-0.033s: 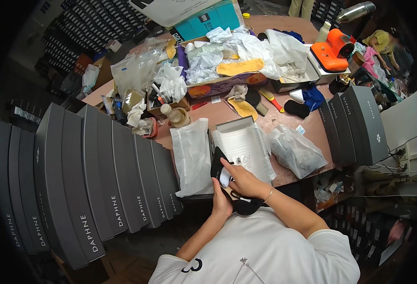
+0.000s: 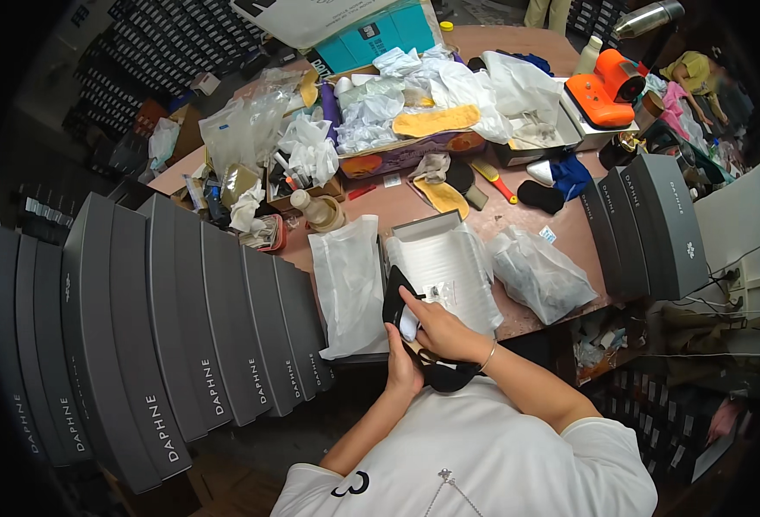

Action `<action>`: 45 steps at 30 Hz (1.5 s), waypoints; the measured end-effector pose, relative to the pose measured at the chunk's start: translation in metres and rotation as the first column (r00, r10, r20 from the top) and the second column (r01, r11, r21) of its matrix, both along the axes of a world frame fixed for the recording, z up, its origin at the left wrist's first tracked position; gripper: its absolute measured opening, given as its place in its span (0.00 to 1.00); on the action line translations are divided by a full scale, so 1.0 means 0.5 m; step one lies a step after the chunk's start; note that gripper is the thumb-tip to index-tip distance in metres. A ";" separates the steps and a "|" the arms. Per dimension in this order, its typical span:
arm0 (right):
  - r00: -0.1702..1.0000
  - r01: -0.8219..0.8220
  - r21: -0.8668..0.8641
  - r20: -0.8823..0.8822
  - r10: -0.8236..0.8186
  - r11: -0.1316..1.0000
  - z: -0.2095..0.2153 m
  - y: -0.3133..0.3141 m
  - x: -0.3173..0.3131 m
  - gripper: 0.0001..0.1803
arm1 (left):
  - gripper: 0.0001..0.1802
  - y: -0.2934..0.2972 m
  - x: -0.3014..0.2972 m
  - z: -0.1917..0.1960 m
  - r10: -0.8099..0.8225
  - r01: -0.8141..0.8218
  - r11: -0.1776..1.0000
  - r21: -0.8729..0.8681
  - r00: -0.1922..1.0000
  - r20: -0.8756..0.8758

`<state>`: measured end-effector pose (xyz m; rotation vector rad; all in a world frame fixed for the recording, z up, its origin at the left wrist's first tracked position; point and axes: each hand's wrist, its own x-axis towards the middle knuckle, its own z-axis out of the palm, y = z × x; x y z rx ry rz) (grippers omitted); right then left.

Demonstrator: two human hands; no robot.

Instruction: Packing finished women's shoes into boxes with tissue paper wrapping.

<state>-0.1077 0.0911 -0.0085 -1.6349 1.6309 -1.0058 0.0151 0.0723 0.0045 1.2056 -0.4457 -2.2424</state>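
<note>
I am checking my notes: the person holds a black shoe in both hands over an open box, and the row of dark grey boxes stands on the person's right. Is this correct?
Not quite. The head view shows the row of dark grey boxes on the person's left, not right. The rest holds: left hand and right hand hold the black shoe over the open box.

Left of the hands stands a row of about nine grey shoeboxes (image 2: 181, 336); three more grey boxes (image 2: 647, 228) stand to their right. One open box (image 2: 449, 267) lies just ahead, between two white bags (image 2: 348, 284) (image 2: 539, 271). One orange machine (image 2: 604, 86) sits far ahead.
</note>
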 end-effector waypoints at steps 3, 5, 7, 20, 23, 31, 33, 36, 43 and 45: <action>0.999 0.004 0.048 -0.045 -0.002 0.999 0.015 -0.009 -0.022 0.40 | 0.37 -0.011 -0.008 0.003 0.003 -0.003 1.000 0.004 0.998 0.057; 0.998 -0.025 -0.072 -0.051 0.021 0.997 0.013 -0.001 -0.037 0.36 | 0.35 -0.031 0.007 -0.064 0.021 -0.012 0.997 -0.075 0.994 0.111; 0.997 0.054 0.026 -0.053 -0.052 0.998 0.011 0.020 -0.077 0.33 | 0.36 -0.073 0.020 -0.102 0.043 -0.047 0.999 0.015 0.983 0.178; 0.896 -0.069 -0.215 -0.442 -0.034 0.974 -0.008 -0.103 -0.085 0.07 | 0.39 -0.123 -0.043 -0.063 -0.204 0.204 0.979 0.015 0.979 -0.003; 0.729 -0.205 -0.161 -0.683 0.041 0.965 -0.053 -0.088 -0.076 0.04 | 0.36 -0.060 -0.045 -0.071 -0.119 0.125 0.992 0.028 0.981 -0.154; 0.873 -0.018 -0.308 -0.468 -0.135 0.951 -0.006 -0.036 -0.059 0.08 | 0.42 -0.087 0.007 -0.084 0.068 -0.061 0.992 0.112 0.996 -0.056; 0.811 0.144 -0.254 -0.524 -0.261 0.956 0.016 -0.022 -0.086 0.10 | 0.45 -0.104 0.036 -0.091 0.053 -0.051 0.992 0.116 0.998 -0.015; 0.929 0.211 -0.237 -0.254 -0.270 0.948 0.016 -0.048 -0.073 0.09 | 0.46 -0.104 0.037 -0.089 -0.009 0.011 0.999 0.031 0.998 -0.057; 0.932 -0.188 0.027 -0.310 0.187 0.982 -0.105 -0.101 0.061 0.19 | 0.43 0.003 0.028 -0.050 0.023 -0.042 0.984 -0.173 0.993 -0.112; 0.979 -0.125 0.135 -0.145 0.144 0.983 -0.086 -0.099 0.075 0.21 | 0.40 -0.001 0.039 0.023 0.003 -0.015 0.994 -0.107 0.994 -0.108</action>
